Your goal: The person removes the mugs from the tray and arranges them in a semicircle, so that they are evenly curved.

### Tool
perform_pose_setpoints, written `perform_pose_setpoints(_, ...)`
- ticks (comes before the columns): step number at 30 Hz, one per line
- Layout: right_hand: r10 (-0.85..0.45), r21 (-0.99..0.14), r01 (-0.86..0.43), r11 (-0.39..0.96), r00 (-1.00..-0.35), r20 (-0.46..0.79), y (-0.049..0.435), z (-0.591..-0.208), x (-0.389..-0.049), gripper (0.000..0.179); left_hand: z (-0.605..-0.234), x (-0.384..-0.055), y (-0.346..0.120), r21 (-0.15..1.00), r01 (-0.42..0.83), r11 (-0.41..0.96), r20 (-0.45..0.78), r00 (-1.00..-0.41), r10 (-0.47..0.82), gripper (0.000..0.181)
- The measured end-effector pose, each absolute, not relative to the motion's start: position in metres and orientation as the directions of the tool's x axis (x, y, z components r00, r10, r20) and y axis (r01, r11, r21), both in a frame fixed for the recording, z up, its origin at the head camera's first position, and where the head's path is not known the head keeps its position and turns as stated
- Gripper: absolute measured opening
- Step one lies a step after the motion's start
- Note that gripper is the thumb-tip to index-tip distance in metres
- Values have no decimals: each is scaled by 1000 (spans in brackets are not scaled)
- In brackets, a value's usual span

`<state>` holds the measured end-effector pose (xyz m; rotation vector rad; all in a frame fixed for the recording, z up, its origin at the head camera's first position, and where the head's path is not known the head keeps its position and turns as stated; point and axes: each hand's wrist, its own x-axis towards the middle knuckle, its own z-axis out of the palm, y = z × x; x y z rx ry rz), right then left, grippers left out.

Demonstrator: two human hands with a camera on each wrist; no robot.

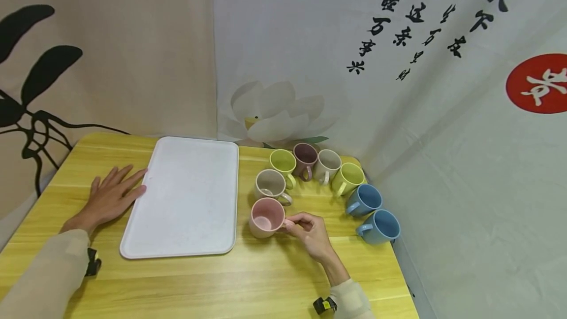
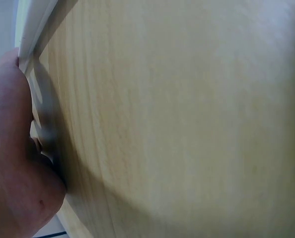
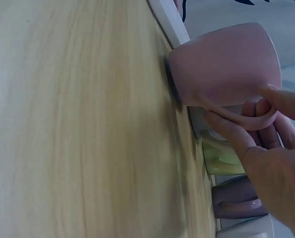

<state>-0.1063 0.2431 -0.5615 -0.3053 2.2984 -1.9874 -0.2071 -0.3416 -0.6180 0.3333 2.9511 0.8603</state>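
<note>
The pink mug (image 1: 267, 217) stands upright at the front of a curved row of mugs. My right hand (image 1: 311, 235) pinches its handle between thumb and fingers, which the right wrist view shows up close on the pink mug (image 3: 227, 67). Whether its base touches the table, I cannot tell. Left of the mugs lies a white rectangular tray (image 1: 186, 196) with nothing on it. My left hand (image 1: 110, 198) rests at the tray's left edge, fingers spread and fairly straight, fingertips touching the rim. In the left wrist view, part of the left hand (image 2: 13, 148) shows beside the tray's side.
Behind the pink mug stand a grey mug (image 1: 270, 184) and a yellow-green mug (image 1: 283, 161). The arc continues with a dark mauve mug (image 1: 305, 159), a light grey mug (image 1: 328, 164), another yellow-green mug (image 1: 348, 178) and two blue mugs (image 1: 364, 200). Printed cloth hangs behind the wooden table (image 1: 212, 284).
</note>
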Motion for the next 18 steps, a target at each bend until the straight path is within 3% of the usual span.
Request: perform_pose_setpoints(18,-183,-993,-44,108,-983,24,248,-565,-109,23,-624,-209,-344,538,196,820,24,-976,218,70)
